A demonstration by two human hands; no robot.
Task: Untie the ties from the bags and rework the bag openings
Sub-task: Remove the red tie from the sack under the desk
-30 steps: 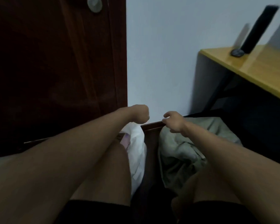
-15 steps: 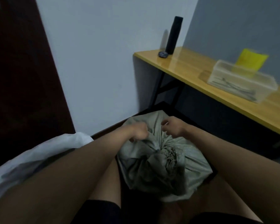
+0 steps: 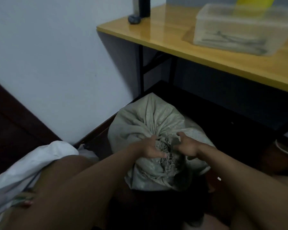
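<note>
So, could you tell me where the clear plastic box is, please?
In the head view, the clear plastic box sits upper right on the yellow table, above the grey sack.

Left hand (image 3: 152, 149): forearm bare, reaching forward, fingers spread and bent down, tips pressed into what lay beneath. Right hand (image 3: 187, 146): forearm bare, reaching forward just beside the left, the two apart; index finger raised, remaining fingers loosely curled, nothing clearly enclosed. Both bare thighs showed beneath the forearms.
</note>
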